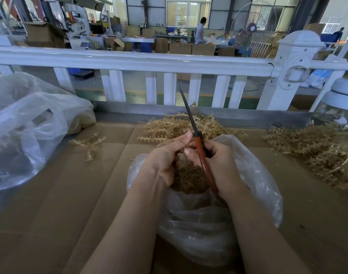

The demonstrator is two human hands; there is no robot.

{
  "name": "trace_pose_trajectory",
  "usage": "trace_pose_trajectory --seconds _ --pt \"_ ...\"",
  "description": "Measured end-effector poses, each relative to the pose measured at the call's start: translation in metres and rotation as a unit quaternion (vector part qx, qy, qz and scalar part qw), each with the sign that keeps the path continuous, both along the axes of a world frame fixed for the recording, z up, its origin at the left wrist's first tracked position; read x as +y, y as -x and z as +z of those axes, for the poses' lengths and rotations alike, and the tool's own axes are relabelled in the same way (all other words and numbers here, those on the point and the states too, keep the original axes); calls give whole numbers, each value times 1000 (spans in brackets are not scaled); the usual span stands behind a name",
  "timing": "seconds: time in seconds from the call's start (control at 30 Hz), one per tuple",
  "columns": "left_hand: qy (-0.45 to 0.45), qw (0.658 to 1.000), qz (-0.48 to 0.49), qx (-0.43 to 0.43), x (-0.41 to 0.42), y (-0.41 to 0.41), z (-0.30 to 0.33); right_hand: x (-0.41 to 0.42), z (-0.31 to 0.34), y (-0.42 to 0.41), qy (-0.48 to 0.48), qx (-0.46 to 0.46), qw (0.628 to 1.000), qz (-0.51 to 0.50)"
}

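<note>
The right hand is clenched round the red handles of the scissors. Their dark blades lie together and point up and away towards the fence. Just beside it, the left hand has its fingers curled and pinches a thin tan stem, which hangs down between the two hands. The left thumb tip sits right by the scissors' pivot.

Both hands are over the open mouth of a clear bag that rests on the cardboard covering the table. Brown clippings are heaped inside the bag, directly under the stem.

Beyond the hands is a pile of tan sprigs, and a bigger heap lies to the right. One loose sprig lies alone to the left, near a large crumpled sack of clear plastic. A jar with a white lid stands at the far right edge.

Across the hall a person stands among cartons, with a fan nearby. A yellow label on a machine back there is too small to read.
</note>
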State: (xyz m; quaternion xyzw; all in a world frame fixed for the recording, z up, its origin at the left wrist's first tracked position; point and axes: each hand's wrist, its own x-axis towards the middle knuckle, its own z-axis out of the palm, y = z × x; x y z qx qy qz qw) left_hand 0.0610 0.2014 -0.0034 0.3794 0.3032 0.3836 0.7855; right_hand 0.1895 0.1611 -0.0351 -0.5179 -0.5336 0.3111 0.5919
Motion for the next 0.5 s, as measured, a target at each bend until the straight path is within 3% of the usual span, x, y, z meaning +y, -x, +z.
trace_pose_trajectory --seconds 0.27,0.5 --pt "-69 991 43 102 7 3 -10 1 -2 -2 -19 0 1000 -18" --pt "-135 982 111 67 9 4 -13 0 -1 -2 -20 18 999 -17"
